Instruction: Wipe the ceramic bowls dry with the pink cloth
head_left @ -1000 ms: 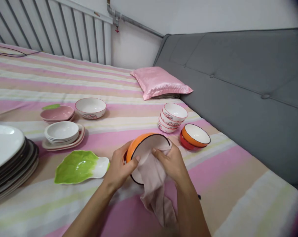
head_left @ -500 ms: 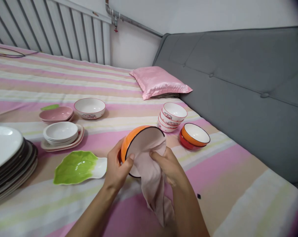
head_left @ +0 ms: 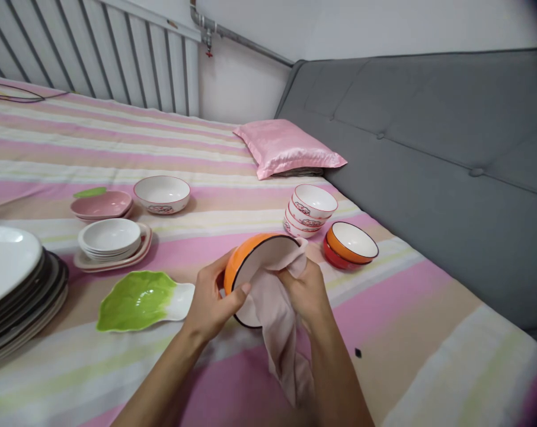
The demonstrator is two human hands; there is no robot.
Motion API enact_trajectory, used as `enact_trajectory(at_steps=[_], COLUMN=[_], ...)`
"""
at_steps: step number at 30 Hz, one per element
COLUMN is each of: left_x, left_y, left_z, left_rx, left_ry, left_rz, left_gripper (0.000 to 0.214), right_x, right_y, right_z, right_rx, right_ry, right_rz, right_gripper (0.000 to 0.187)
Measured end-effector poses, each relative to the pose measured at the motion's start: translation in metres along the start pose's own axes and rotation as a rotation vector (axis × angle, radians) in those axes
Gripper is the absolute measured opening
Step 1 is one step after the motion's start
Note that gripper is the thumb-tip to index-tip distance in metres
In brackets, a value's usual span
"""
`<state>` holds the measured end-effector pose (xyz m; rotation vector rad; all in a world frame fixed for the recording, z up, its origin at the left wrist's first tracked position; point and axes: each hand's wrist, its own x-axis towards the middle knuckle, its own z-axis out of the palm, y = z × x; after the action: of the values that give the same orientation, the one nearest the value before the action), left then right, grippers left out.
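An orange bowl (head_left: 236, 259) with a white inside and a dark rim is held tilted above the bed, its opening towards me. My left hand (head_left: 215, 295) grips its left side, thumb over the rim and fingers behind. Bunched in my right hand (head_left: 307, 289) is a pale pink cloth (head_left: 277, 320), pressed against the bowl's inside and right rim, its loose end hanging down. Some right fingers are hidden by the cloth and bowl. Just left of my left hand lies a green leaf-shaped dish (head_left: 137, 301) with a white end.
On the striped sheet are stacked white bowls (head_left: 315, 201), an orange bowl (head_left: 352, 242) in a red one, a single white bowl (head_left: 162, 194), small white dishes (head_left: 111, 237), pink dishes (head_left: 102, 205) and a tall plate stack (head_left: 10, 267). A pink pillow (head_left: 290, 147) lies near the grey headboard (head_left: 428, 118).
The orange bowl and both hands have shifted slightly right and down. The cloth has moved up over the bowl's right rim. The surrounding dishes stay put.
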<state>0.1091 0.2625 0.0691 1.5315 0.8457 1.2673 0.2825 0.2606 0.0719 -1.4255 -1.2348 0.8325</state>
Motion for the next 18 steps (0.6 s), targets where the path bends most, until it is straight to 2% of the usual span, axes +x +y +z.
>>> enact_trajectory(at_steps=[5, 11, 16, 18], left_x=[0.002, 0.003, 0.003, 0.003], left_y=[0.002, 0.009, 0.011, 0.009], left_z=[-0.003, -0.006, -0.012, -0.015], left_rx=[0.028, 0.012, 0.063, 0.117], left_ry=[-0.123, -0.269, -0.344, -0.306], left_rz=[-0.082, -0.226, -0.275, -0.248], left_gripper=[0.048, 0.041, 0.029, 0.027], right_x=[0.001, -0.002, -0.005, -0.006], right_y=[-0.006, -0.012, -0.014, -0.014], right_z=[-0.009, -0.014, -0.015, -0.014], right_rx=[-0.211, -0.398, -0.351, -0.325], right_ry=[0.016, -0.041, -0.11, -0.148], right_rz=[-0.068, -0.061, -0.087, -0.087], right_gripper=[0.028, 0.017, 0.02, 0.021])
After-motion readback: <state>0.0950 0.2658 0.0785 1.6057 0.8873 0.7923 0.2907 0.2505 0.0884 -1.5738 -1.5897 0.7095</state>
